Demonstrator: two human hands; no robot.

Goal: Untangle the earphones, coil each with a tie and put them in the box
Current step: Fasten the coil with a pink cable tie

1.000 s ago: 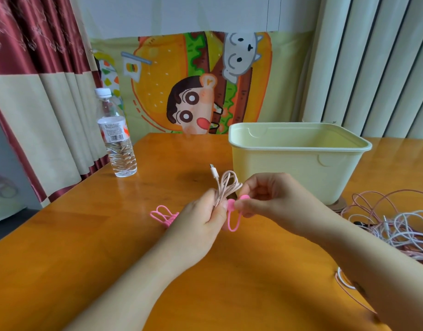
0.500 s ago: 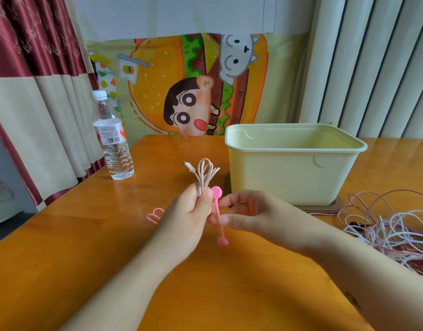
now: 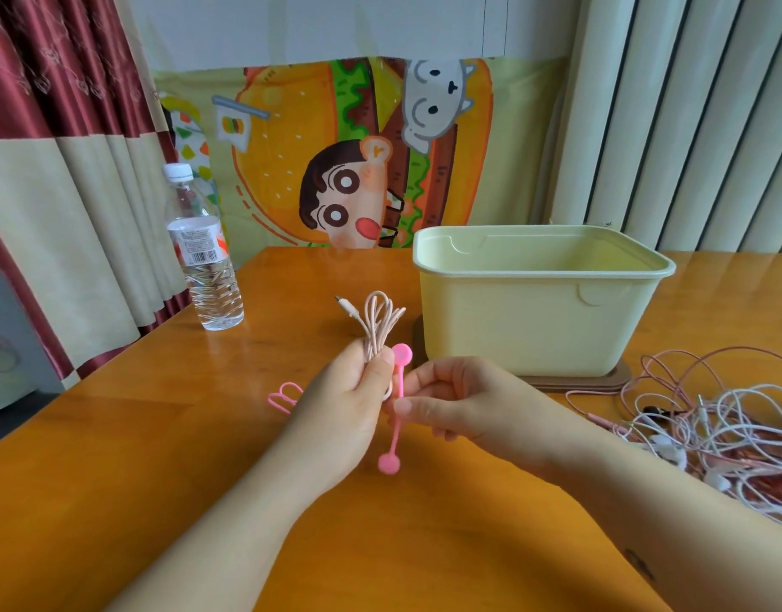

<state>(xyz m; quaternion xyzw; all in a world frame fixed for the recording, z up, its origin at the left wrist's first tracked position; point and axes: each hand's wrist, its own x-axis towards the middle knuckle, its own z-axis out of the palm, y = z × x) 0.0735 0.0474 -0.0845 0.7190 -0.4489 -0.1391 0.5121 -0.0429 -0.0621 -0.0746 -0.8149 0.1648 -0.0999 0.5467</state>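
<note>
head cam, progress note. one earphone point(image 3: 378, 318) is already wound into a small coil, plug end sticking out the top. not tied yet: the pink tie point(image 3: 395, 417) lies straight along the coil, one round end up beside the l thumb, the other round end hanging free below both hands. est. step in hand = wrap and fasten the tie, then drop the coil in the box point(image 3: 534, 320).

box sits beyond the r hand, well apart from the coil. no earphones show in the part of the inside i can see; the floor is hidden by the near wall. lots left: a tangled pile point(image 3: 711, 430) of pink and white cords lies to the right of the r forearm, not sorted. spare ties point(image 3: 283, 395) lie just beyond the l hand on its left side.

hands:
- left hand point(image 3: 349, 404): fingers curled round the coil's lower half, thumb pressed on the front of it.
- right hand point(image 3: 459, 408): thumb + forefinger pinch the tie's strap approx mid-length, other fingers loosely curled, touching nothing i can make out.

hands nearly touching, held above the table point(image 3: 159, 457).
</note>
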